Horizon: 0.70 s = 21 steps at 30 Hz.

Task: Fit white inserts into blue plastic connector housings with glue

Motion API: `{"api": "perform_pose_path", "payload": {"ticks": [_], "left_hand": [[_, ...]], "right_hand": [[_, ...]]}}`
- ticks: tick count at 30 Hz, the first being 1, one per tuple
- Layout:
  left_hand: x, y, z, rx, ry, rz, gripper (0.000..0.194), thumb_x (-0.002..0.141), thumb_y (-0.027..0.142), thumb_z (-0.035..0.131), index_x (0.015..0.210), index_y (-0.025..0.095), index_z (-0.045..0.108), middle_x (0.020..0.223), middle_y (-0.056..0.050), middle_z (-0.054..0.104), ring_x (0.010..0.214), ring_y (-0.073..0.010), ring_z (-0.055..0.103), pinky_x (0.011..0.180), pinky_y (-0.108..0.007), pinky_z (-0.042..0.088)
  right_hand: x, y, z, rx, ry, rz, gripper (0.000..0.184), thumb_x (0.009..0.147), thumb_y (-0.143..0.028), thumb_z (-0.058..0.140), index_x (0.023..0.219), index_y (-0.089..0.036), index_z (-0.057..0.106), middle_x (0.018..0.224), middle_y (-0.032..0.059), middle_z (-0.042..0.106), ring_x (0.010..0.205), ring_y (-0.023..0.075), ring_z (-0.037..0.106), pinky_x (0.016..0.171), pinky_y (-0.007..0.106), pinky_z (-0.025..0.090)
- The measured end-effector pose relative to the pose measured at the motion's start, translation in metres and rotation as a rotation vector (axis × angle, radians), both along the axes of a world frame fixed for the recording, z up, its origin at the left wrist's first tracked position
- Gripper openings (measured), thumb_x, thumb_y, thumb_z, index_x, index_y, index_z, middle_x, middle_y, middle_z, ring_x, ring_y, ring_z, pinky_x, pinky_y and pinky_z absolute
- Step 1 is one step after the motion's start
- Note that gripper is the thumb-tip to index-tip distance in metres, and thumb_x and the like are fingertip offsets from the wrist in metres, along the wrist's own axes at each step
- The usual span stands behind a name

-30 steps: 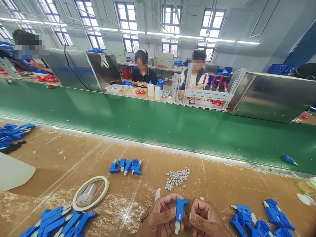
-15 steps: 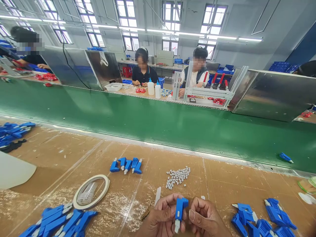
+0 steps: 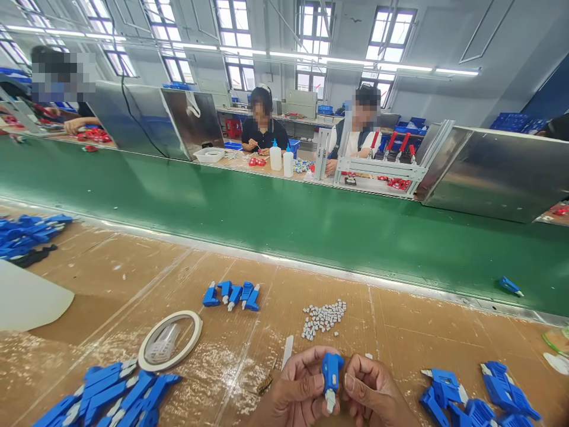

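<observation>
Above brown cardboard (image 3: pixel 413 332), the left hand (image 3: pixel 299 388) grips a blue, pale-tipped piece (image 3: pixel 329 372); the right hand (image 3: pixel 372 388) curls together.

Single head-worn view, forward and down (fingers (image 3: pixel 365 367) close below)

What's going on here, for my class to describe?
A person's left hand holds a blue piece with a pale tip. The right hand is curled close beside it; whether it grips anything is unclear. Small grey bits lie beyond the hands, with more blue pieces to either side.
</observation>
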State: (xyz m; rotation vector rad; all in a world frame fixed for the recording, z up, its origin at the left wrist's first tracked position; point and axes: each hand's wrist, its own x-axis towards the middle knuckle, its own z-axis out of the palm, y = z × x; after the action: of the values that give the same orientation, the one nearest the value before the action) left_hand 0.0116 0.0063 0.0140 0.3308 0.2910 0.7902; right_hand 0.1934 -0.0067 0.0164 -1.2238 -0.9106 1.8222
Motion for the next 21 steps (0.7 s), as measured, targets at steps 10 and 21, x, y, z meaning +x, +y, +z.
{"api": "perform_pose_path", "payload": {"ticks": [10,21], "left_hand": [[0.002,-0.002,0.003,-0.005,0.066,0.095,0.038,0.067,0.018,0.086,0.104,0.016,0.074,0.085,-0.002,0.070,0.062,-0.0087,0.067,0.060,-0.017,0.051],[-0.022,0.027,0.002,0.085,0.449,0.501,0.048,0.063,0.033,0.084,0.105,0.014,0.072,0.081,-0.004,0.069,0.058,-0.0103,0.060,0.053,-0.020,0.047]], "right_hand": [[0.000,0.000,-0.002,-0.006,-0.022,-0.018,0.051,0.064,-0.058,0.085,0.066,-0.017,0.054,0.057,-0.0032,0.061,0.044,0.0043,0.049,0.042,0.015,0.033],[0.009,0.005,-0.010,0.007,-0.083,0.007,0.058,0.058,-0.067,0.083,0.065,-0.017,0.054,0.057,-0.0047,0.054,0.046,0.0048,0.045,0.042,0.016,0.029]]}}
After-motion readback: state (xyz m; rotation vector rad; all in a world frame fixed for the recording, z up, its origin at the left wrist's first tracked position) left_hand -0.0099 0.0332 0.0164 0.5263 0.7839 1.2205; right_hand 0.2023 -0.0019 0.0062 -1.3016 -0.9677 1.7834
